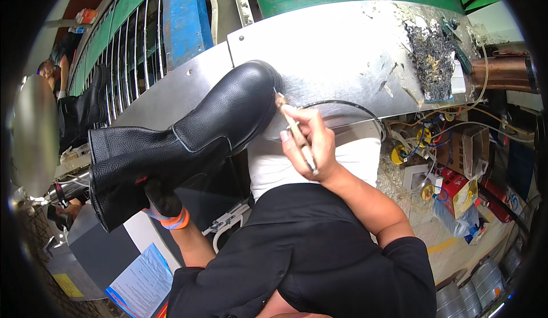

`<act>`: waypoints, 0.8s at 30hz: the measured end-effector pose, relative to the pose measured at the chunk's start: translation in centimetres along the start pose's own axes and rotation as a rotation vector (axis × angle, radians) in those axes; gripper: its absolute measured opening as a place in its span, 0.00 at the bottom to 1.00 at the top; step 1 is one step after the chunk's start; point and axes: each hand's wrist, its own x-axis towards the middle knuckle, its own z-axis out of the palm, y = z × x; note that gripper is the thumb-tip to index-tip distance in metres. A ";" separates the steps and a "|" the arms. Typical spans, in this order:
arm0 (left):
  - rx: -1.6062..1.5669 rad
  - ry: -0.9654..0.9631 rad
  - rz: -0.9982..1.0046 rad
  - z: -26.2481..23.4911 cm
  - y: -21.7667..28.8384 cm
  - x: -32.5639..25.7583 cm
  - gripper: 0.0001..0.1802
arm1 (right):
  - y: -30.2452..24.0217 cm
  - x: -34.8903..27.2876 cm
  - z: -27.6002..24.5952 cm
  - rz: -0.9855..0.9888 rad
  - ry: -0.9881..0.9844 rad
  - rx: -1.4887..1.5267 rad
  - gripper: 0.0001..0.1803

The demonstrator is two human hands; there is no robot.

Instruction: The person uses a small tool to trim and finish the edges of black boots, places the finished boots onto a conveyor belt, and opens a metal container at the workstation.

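A tall black leather boot (222, 110) lies on its side in front of me. Its rounded toe points to the far right, over the metal table edge, and its open shaft is toward the left. My left hand (164, 201), in a dark glove with an orange cuff, grips the shaft from the near side; part of its fingers are hidden by the boot. Between the fingers of my bare right hand (313, 144) is a slim pen-shaped tool (295, 131). Its thin pointed tip is at the sole edge near the toe; contact is hard to make out.
A metal worktable (325, 50) spans the far side, with a heap of dark scraps (431, 61) at its right. A black cable (348, 104) curves past my right hand. Another person (55, 73) and more boots (85, 104) are at far left. Boxes and wires lie right.
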 end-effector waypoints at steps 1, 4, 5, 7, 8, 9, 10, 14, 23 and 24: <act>0.001 -0.004 -0.005 0.1 0.0 0.0 0.30 | 0.1 -0.5 0.0 -0.042 -0.005 -0.034 0.23; 0.009 -0.012 -0.023 0.4 0.1 -0.1 0.32 | 0.1 -1.8 -0.2 -0.056 -0.093 -0.071 0.26; 0.007 -0.021 -0.026 0.7 -0.1 0.0 0.33 | 0.1 -2.0 -0.2 -0.080 -0.108 -0.084 0.26; 0.013 -0.037 -0.033 1.0 0.3 0.0 0.34 | -0.1 -2.6 -0.8 -0.085 -0.180 -0.096 0.28; 0.015 -0.049 -0.037 1.2 0.4 0.2 0.35 | -0.4 -2.3 -1.5 -0.052 -0.226 -0.052 0.27; 0.017 -0.060 -0.033 1.3 0.5 0.4 0.36 | -0.9 -1.4 -2.5 -0.029 -0.276 -0.011 0.27; 0.022 -0.070 -0.031 1.4 0.9 0.4 0.37 | -1.6 -0.6 -4.0 0.025 -0.304 0.045 0.24; 0.024 -0.019 0.082 7.6 3.3 3.4 0.35 | 1.1 2.1 -11.1 -0.221 -0.033 -0.184 0.22; 0.795 0.049 0.367 16.6 8.1 20.3 0.27 | 2.2 6.9 -16.3 0.031 0.399 0.199 0.22; 1.154 -0.096 0.556 19.2 8.4 22.9 0.27 | 2.4 6.7 -16.3 0.030 0.396 0.181 0.22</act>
